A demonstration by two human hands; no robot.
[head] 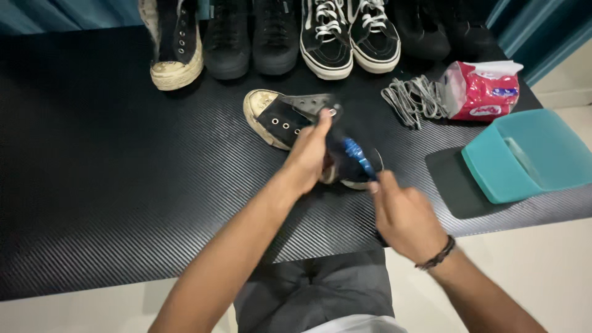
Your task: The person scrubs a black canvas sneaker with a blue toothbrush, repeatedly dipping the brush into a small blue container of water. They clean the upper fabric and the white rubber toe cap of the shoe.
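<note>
A worn black canvas sneaker (280, 118) with a dirty white toe cap lies on its side on the black table (111, 185), laces removed. My left hand (310, 154) grips the sneaker around its middle. My right hand (401, 216) holds a blue-handled brush (357, 157) whose head rests against the heel end of the shoe. A dark braided band circles my right wrist.
A row of black sneakers (259, 37) lines the table's far edge, one worn high-top (176, 46) at its left. Loose grey laces (414, 98) and a red-and-white packet (484, 89) lie at the right. A teal plastic tub (530, 154) sits on a dark mat.
</note>
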